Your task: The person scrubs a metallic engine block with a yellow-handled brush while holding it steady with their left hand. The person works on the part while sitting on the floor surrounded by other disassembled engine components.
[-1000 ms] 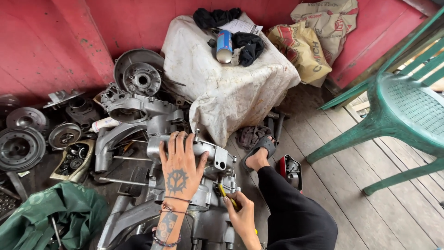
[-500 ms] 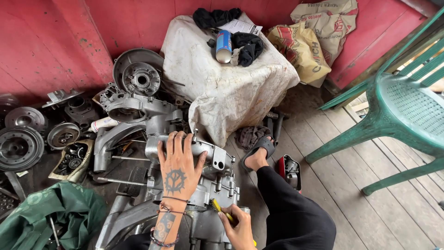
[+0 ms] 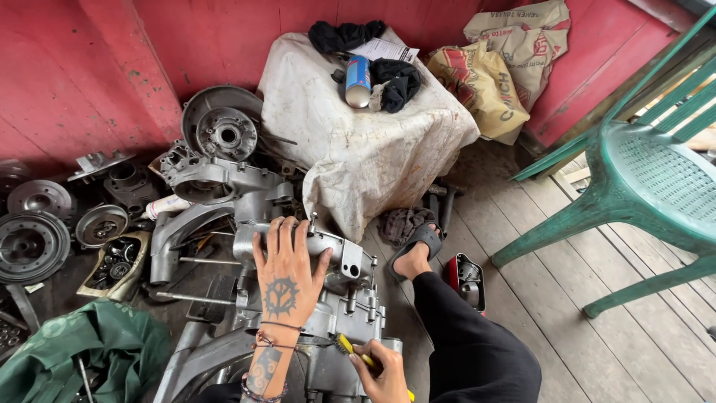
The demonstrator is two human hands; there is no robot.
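Against the red wall at far left, dark round metal discs and pulleys (image 3: 33, 242) lie on the floor, with a crumpled green cloth (image 3: 82, 358) below them. Next comes the grey cast-metal engine casing (image 3: 328, 313), lying on the floor between the person's legs. The left hand (image 3: 287, 280) is pressed flat on top of it, fingers spread wide and gripping nothing, just as half a second ago, so the casing is held steady. Just right and lower, the right hand (image 3: 384, 373) is curled shut around a small yellow-handled brush (image 3: 350, 349), or possibly a driver, since the tip is hard to make out. It has slid down and inward along the casing's near edge since a second ago, so the work is moving along that edge. Further right stand a white cloth-draped block (image 3: 373, 149) carrying a blue spray can (image 3: 358, 80), then a green plastic chair (image 3: 641, 179).
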